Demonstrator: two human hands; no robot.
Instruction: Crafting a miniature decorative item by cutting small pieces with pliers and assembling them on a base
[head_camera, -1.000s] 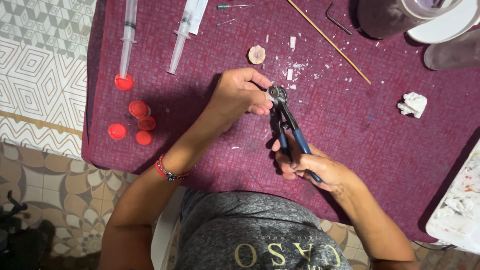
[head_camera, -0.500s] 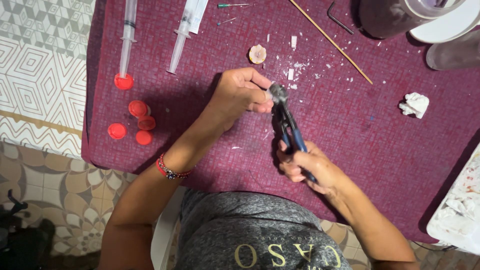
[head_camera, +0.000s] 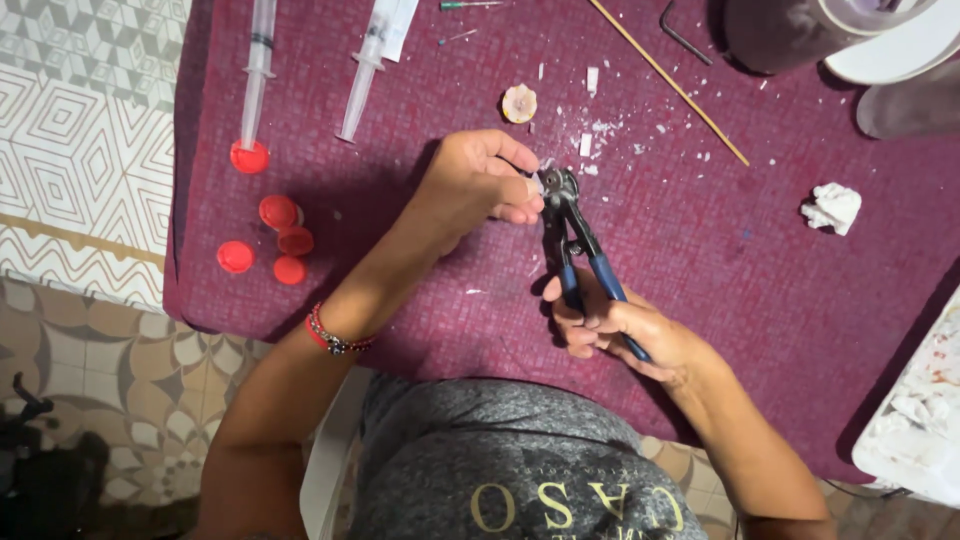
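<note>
Small piece: pale, whitish chip (head_camera: 537, 183), centre of the frame, pinched in your left fingertips at the tool's head.
Left hand (head_camera: 478, 185): fingers closed on the chip.
Right hand (head_camera: 615, 330): wrapped around the blue handles of the nippers (head_camera: 572, 232).
Nippers: dark metal head touching the chip.
Cloth (head_camera: 700, 260): maroon, flecked with white crumbs.

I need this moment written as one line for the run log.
left hand: holds small white piece | right hand: grips blue-handled pliers | pliers head: at piece | surface: purple cloth, white crumbs
</note>
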